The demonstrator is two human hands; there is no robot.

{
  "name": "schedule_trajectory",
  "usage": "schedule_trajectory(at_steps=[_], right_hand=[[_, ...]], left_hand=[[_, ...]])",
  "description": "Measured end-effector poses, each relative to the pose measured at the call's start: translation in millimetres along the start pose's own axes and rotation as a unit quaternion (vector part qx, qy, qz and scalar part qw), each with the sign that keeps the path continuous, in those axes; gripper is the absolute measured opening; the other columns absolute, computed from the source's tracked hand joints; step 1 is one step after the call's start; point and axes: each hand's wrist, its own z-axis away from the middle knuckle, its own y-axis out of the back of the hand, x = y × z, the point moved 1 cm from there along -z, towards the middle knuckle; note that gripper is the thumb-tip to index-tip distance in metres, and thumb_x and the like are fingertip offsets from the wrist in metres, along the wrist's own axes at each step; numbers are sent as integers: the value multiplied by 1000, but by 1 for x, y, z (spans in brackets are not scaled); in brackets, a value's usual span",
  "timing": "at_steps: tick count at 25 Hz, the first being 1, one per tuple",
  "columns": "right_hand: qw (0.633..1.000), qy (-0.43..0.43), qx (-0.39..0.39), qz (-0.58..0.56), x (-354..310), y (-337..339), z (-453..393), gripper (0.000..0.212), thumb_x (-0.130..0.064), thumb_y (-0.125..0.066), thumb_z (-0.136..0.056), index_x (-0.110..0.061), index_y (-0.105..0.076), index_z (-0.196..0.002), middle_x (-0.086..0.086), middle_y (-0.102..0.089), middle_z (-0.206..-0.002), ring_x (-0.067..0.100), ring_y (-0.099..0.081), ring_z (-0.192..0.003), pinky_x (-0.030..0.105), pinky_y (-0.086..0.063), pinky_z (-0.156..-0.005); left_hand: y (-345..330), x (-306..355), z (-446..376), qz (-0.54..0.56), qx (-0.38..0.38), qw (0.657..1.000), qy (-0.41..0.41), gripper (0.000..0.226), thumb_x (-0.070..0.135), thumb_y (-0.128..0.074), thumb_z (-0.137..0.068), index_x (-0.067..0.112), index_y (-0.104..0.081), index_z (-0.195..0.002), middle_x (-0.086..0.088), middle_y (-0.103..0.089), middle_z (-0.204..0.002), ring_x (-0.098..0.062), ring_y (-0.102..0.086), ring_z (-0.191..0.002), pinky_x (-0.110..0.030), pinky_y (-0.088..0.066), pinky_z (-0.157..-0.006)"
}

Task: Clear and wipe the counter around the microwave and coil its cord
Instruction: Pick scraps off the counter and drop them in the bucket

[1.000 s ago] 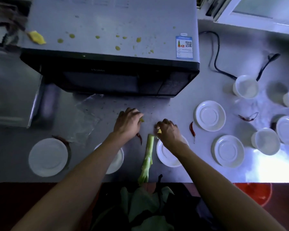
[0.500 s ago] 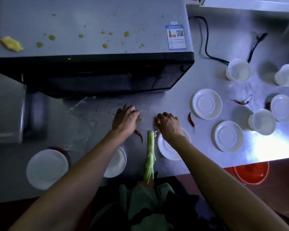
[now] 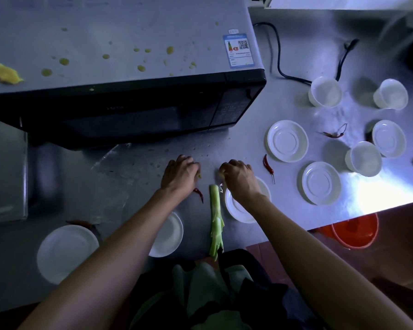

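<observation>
Scraps (image 3: 199, 175) — beneath both hands' (image 3: 179, 175) curled fingertips

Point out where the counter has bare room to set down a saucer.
Bare steel lies between the microwave front and the left saucer, past the clear plastic sheet, and behind the cups beside the cord. Right of the hands, saucers, cups and chilies crowd it.
</observation>
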Motion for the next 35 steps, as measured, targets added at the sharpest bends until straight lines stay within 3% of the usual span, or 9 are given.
schedule_trajectory(at_steps=[5, 8, 12, 17, 21, 30, 35], right_hand=[[995, -30, 64, -69, 1, 9, 14, 27, 7, -55, -87, -7, -70, -104, 11, -65, -96, 32, -59, -84, 35, -42, -65], [991, -47, 81, -92, 12, 15, 31, 28, 8, -54, -88, -7, -70, -106, 11, -65, -99, 32, -59, -87, 42, -50, -70], [983, -75, 116, -122, 39, 21, 61, 25, 9, -55, -87, -5, -69, -102, 12, -66, -100, 33, -60, -87, 45, -52, -71], [963, -125, 175, -163, 106, 27, 130, 20, 1, -59, -88, -5, -70, -103, 13, -67, -98, 34, -61, -89, 45, -50, -72], [942, -172, 204, -204, 161, 27, 200, 16, -4, -60, -90, -9, -70, -102, 10, -65, -98, 33, -61, -90, 45, -50, -76], [895, -251, 314, -192, 286, 33, 370, 11, -6, -66, -89, -7, -73, -96, 11, -68, -93, 31, -63, -87, 42, -50, -78], [865, -310, 348, -189, 339, 26, 435, 10, -5, -68, -88, -9, -74, -95, 7, -68, -92, 27, -64, -83, 37, -52, -72]], left_hand=[[8, 6, 5, 35, 50, 998, 2, 4, 19, -64, -89, 18, -69, -90, 2, -67, -95, -21, -51, -98, -33, -44, -73], [14, 22, 5, 35, 77, 996, -20, 2, 18, -66, -87, 19, -67, -87, 5, -68, -90, -20, -51, -90, -30, -37, -66], [13, 63, 3, 50, 91, 993, -52, 8, 14, -67, -82, 19, -70, -86, 4, -69, -85, -24, -54, -86, -33, -46, -67], [-10, 153, 10, 30, 87, 989, -118, 10, 11, -70, -81, 16, -74, -89, 1, -72, -86, -27, -58, -86, -37, -48, -67], [-41, 231, 25, 16, 45, 984, -172, 12, 12, -66, -86, 16, -73, -94, -1, -72, -92, -27, -57, -93, -40, -48, -77], [-112, 426, 47, -45, -9, 955, -294, 12, 23, -64, -88, 24, -71, -98, 2, -69, -97, -23, -56, -101, -37, -47, -86], [-143, 506, 53, -61, -33, 933, -353, 11, 24, -65, -88, 25, -70, -98, 1, -66, -95, -24, -57, -101, -37, -47, -81]])
